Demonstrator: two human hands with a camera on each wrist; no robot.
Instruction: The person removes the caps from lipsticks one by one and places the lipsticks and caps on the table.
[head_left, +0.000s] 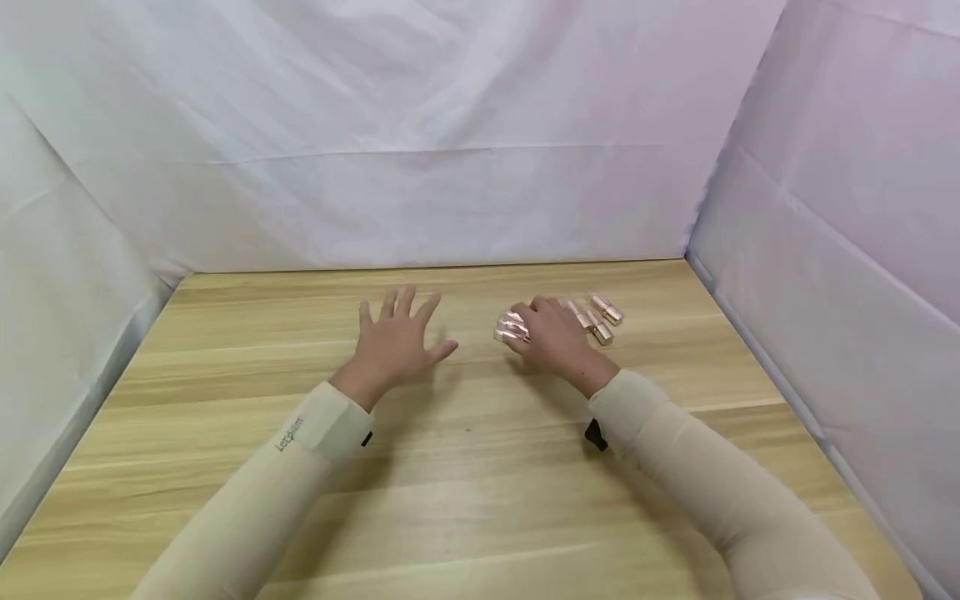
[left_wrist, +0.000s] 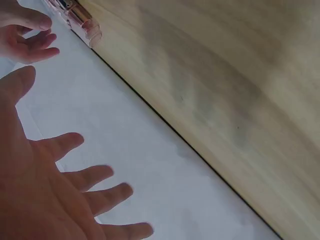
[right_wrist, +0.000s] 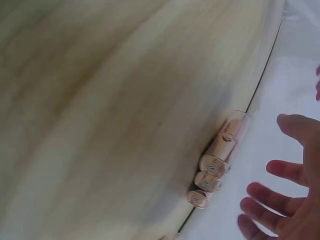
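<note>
Several lipstick tubes [head_left: 512, 326] with rose-gold bases and clear caps lie on the wooden table at right of centre. Over them hovers my right hand [head_left: 561, 340], hiding part of the group. In the right wrist view, that hand's relaxed fingers [right_wrist: 282, 170] are spread apart from the row of lipstick tubes [right_wrist: 219, 150], whose round ends face the camera. My left hand [head_left: 393, 346] is held over the table left of centre, fingers spread wide, holding nothing. The left wrist view catches a clear-capped lipstick tube [left_wrist: 82, 22] near the right hand [left_wrist: 27, 40].
More lipstick tubes [head_left: 606, 309] lie just right of my right hand. The wood-grain table [head_left: 465, 500] meets a white cloth backdrop [head_left: 450, 200] at its far edge. White cloth also hangs along the left side and the right side [head_left: 847, 217].
</note>
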